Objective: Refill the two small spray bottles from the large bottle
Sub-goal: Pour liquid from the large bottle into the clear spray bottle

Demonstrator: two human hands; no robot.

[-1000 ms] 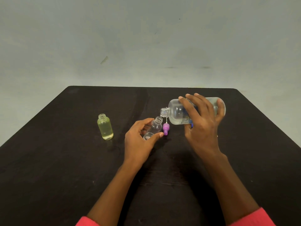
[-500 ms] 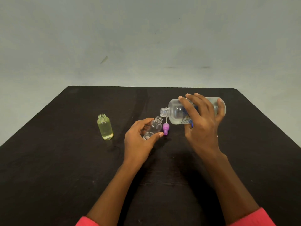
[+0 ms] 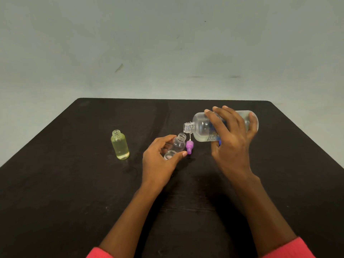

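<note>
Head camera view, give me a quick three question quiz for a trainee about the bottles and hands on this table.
1. True or false: the left hand holds the large bottle.
2. What sits just beside the small clear bottle? A) purple spray cap B) funnel C) spoon
3. Fill in: the yellowish small bottle stands upright with its neck ____.

Key
1. False: the right hand holds it, tipped on its side; the left hand grips the small clear bottle.
2. A
3. open
</note>
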